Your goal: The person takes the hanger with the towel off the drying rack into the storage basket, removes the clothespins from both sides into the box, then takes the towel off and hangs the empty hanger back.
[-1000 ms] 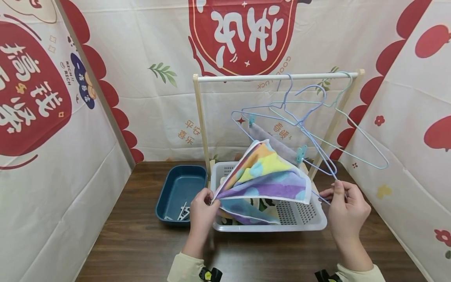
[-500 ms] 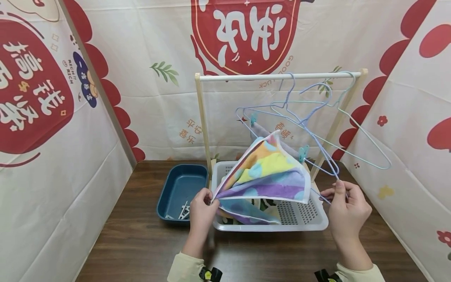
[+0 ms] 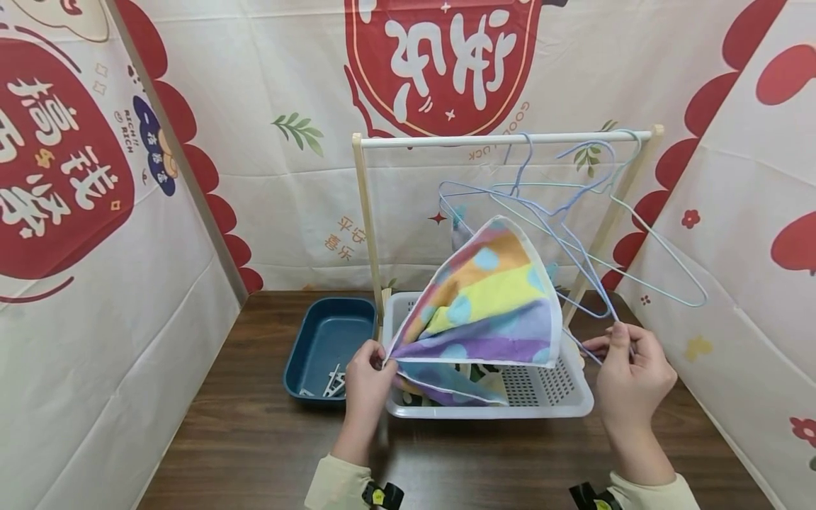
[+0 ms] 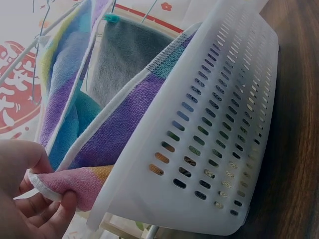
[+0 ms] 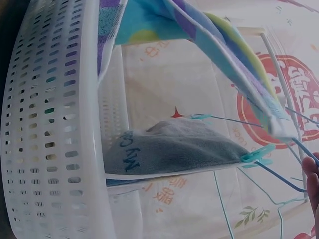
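Observation:
A striped, polka-dotted towel [image 3: 491,297] drapes over the lower bar of a blue wire hanger, its lower part reaching into the white basket [image 3: 484,412]. My left hand [image 3: 368,386] pinches the towel's white-edged corner between thumb and fingers at the basket's left side. With my right hand [image 3: 634,375], I hold the blue hanger [image 3: 599,144] by its right end, so it tilts with its hook off the rail. Behind it, a grey towel [image 5: 174,149] hangs from another hanger by teal clips [image 5: 259,155]. The striped towel hides most of the grey one in the head view.
A drying rack [image 3: 446,142] stands behind the basket, with a pale green hanger [image 3: 669,255] at its right. Left of the basket sits a dark blue tray [image 3: 328,326] holding several white clips [image 3: 334,382]. Printed cloth walls [image 3: 306,212] surround the wooden table [image 3: 268,453].
My right hand has shifted slightly right, swinging the held hanger's hook to the right. The striped towel has risen and spread wider, covering more of the grey towel. My left hand has barely moved.

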`<state>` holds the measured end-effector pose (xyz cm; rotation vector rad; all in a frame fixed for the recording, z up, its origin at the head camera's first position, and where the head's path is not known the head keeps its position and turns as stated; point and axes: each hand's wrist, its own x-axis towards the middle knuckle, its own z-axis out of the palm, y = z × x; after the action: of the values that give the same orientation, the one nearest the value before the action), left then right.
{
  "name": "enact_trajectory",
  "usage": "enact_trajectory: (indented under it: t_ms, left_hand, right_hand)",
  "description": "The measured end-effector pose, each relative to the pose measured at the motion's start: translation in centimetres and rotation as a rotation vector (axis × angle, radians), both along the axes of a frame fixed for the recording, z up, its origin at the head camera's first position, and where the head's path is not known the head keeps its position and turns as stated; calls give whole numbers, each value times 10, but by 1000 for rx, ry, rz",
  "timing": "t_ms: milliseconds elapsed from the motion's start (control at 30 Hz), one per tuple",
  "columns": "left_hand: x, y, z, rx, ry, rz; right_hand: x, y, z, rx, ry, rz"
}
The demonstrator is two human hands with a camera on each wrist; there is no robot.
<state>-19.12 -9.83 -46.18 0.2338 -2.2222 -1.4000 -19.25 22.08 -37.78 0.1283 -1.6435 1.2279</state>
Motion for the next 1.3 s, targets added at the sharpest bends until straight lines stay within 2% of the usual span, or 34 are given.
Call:
enact_trajectory:
  t_ms: [133,233,333,467,567,733,933,1300]
  left_hand:
    - [-1,-1,-1,-1,-13,14]
    - [-3,0,-1,-12,-7,-7]
    - [-4,3,0,4,-22,-73]
    - [-6,7,2,68,-84,-176]
    - [-6,8,4,90,-116,-214]
    - [-5,7,8,73,-140,-237]
    - [-2,4,11,97,-161,-250]
    - [5,-4,11,128,-78,-261]
  right_hand:
    - [1,2,2,10,-3,-18]
    - [1,2,3,11,-5,-12]
    - [1,1,3,0,-4,17]
    - [-1,-1,-1,33,-16,36]
    - [-2,-2,-4,75,-32,39]
    - [0,-4,-6,102,-78,45]
    - [-1,-10,-5,93,-84,68]
    - [-13,-26,7,111,-108,142]
